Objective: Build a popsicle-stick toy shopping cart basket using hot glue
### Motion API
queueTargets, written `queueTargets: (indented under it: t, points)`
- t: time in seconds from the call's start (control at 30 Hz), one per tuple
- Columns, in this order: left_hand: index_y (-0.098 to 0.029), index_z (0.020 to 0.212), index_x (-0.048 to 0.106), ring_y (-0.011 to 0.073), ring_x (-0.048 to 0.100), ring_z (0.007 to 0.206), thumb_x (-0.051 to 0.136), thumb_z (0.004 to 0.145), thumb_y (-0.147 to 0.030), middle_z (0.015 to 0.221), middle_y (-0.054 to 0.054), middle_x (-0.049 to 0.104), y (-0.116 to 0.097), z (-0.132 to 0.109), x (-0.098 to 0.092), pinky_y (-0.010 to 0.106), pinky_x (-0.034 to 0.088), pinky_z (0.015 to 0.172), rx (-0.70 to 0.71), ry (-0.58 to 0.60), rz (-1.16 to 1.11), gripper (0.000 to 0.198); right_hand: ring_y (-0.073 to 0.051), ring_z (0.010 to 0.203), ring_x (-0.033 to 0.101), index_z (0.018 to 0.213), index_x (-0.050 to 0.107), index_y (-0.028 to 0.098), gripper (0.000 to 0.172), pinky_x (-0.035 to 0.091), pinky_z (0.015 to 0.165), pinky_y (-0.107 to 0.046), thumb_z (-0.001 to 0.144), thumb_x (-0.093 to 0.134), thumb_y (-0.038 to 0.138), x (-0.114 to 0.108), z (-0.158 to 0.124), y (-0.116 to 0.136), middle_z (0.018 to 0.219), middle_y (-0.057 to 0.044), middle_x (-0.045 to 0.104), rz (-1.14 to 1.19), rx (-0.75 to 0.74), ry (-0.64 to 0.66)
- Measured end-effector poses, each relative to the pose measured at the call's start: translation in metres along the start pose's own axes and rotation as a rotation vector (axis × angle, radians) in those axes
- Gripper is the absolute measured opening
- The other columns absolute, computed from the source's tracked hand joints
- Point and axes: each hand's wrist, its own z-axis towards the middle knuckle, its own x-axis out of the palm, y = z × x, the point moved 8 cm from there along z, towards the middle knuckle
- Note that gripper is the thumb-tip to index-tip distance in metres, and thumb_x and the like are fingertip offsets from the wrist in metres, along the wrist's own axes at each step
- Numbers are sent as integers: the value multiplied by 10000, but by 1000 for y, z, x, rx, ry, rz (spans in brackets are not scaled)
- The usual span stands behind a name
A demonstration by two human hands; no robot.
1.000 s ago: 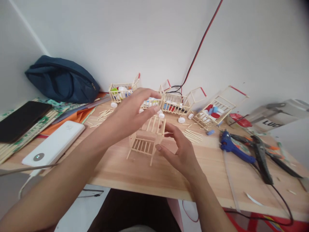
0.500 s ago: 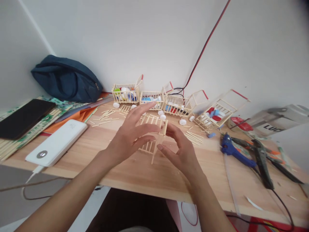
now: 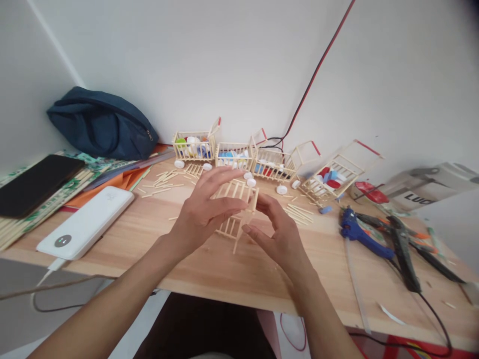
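Note:
Between my two hands, near the middle of the table, is a small cart frame [image 3: 239,190] built from thin wooden sticks. One long stick of it slants down toward the front edge. My left hand [image 3: 204,209] comes at it from the left, with thumb and forefinger closed on its upper part and the other fingers reaching over the top. My right hand [image 3: 279,227] grips the right side, thumb in front and fingers behind. Parts of the frame are hidden by the fingers. Behind it stand several finished stick carts [image 3: 235,155] with white wheels, red-tipped handles and coloured pieces inside.
Loose sticks [image 3: 162,182] lie left of the frame, and more sticks [image 3: 299,213] lie to the right. A blue glue gun [image 3: 364,237] and black-handled pliers [image 3: 404,254] rest at the right. On the left are a white power bank [image 3: 88,222], a phone [image 3: 39,184] and a dark blue bag [image 3: 107,124].
The left thumb and fingers have shifted slightly on the frame, the thumb moving up toward the forefinger. The frame stays in nearly the same place; the camera view has shifted a little.

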Motion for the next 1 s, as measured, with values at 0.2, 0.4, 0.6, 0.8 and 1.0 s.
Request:
queueTargets:
  t: [0.2, 0.4, 0.6, 0.8, 1.0]
  points:
    - [-256, 988, 693, 249, 450, 1350, 627, 885, -174, 1407, 75, 546, 0, 3, 1, 500, 349, 1129, -7, 28, -24, 147, -221, 1202, 575, 1360, 464, 293, 596, 461, 1057, -430, 822, 718, 267, 0, -1, -3, 1317, -54, 591, 18, 8, 1]
    - [-360, 1511, 271, 297, 197, 1488, 742, 790, -399, 1628, 69, 196, 33, -13, -5, 501, 247, 1190, -345, 36, -295, 862, -230, 1219, 578, 1371, 480, 301, 572, 478, 1047, -427, 842, 698, 315, 1, -2, -18, 1347, -63, 586, 150, 77, -43]
    - [-329, 1537, 230, 300, 223, 1479, 668, 850, -414, 1620, 57, 232, 71, -46, 24, 455, 291, 1172, -707, 187, -666, 819, -244, 1213, 591, 1389, 469, 269, 609, 499, 1019, -439, 836, 696, 380, 6, -2, -36, 1351, -105, 592, 348, 228, -91]
    - [-233, 1504, 353, 325, 358, 1416, 569, 885, -483, 1570, 101, 346, 82, -44, 39, 466, 352, 1121, -826, 228, -695, 701, -266, 1105, 655, 1313, 524, 201, 628, 549, 929, -440, 795, 678, 522, 4, 2, -49, 1216, -138, 670, 381, 386, -105]
    - [-164, 1171, 653, 285, 599, 1114, 503, 879, -479, 1118, 84, 703, 83, -36, 50, 427, 464, 970, -855, 306, -550, 455, -288, 1097, 653, 1222, 595, 178, 565, 584, 818, -418, 820, 592, 576, -3, 0, -67, 1226, -148, 669, 190, 498, -30]
